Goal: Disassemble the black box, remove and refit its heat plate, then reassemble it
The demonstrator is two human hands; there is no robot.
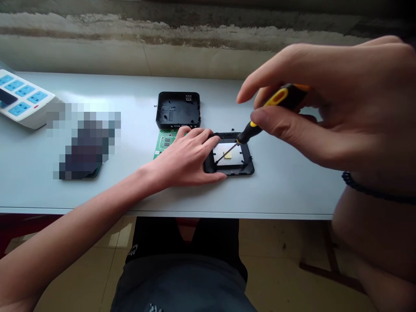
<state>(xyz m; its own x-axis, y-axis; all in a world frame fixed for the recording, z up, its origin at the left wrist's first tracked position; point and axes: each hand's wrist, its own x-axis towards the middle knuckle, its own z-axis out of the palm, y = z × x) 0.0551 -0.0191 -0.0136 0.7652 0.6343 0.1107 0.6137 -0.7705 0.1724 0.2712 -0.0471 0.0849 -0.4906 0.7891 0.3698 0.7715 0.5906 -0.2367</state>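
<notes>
**Inspector:** Status of the black frame (235,170)?

**Assistant:** Flat on the table (286,190). The left hand (188,158) lies spread over the frame's left rim and presses down, apparently to stop it sliding.

**Inspector:** The tool?

**Assistant:** The right hand (331,104), above and right of the frame, pinches the screwdriver (251,128) handle between thumb and fingers. The shaft slants down into the frame's opening.

**Inspector:** Surroundings?

**Assistant:** Circuit board (162,143) just left of the frame, black shell (178,110) behind it, power strip (22,99) far left.

Light was soft and even; faint shadow lay under the left hand (185,158) on the pale table (292,190). The right hand (341,108), close to lens, was slightly blurred. A pixelated patch (82,143) sat at left; top-right corner was darkened.
</notes>
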